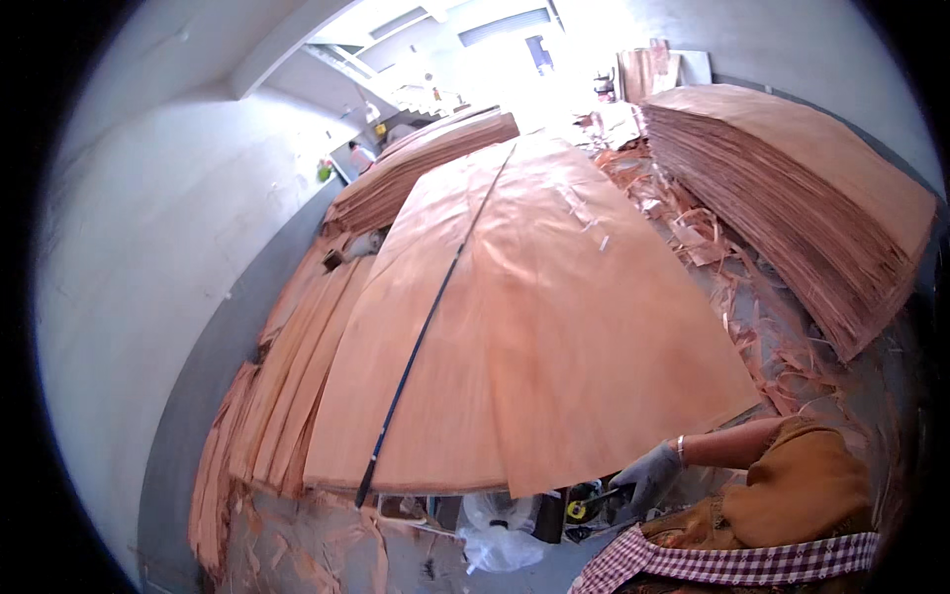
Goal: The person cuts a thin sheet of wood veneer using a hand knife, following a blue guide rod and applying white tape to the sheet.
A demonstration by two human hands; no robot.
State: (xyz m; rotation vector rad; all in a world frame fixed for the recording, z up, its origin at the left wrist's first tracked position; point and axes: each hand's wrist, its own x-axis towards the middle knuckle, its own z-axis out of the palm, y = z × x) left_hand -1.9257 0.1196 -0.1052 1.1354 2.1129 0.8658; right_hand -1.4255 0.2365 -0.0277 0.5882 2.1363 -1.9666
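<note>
My right hand (648, 477), in a grey glove with a pale bangle at the wrist, is low beside the near right corner of a large stack of wood veneer sheets (594, 346). Its fingers look closed around a slim dark thing, too blurred to name. Close to the fingertips is a round yellow-and-black object (577, 510). A long thin dark rod (426, 327) lies lengthwise over the top veneer, its thicker end past the near edge. The top sheets overlap along a seam near the middle. My left hand is out of view.
Tall veneer stacks stand at right (782, 188) and back left (426, 163). Narrow veneer strips (287, 376) lie along the left side. Torn scraps (708, 243) litter the right floor. Below the near edge hangs a clear plastic bag (500, 544). A pale wall (168, 218) bounds the left.
</note>
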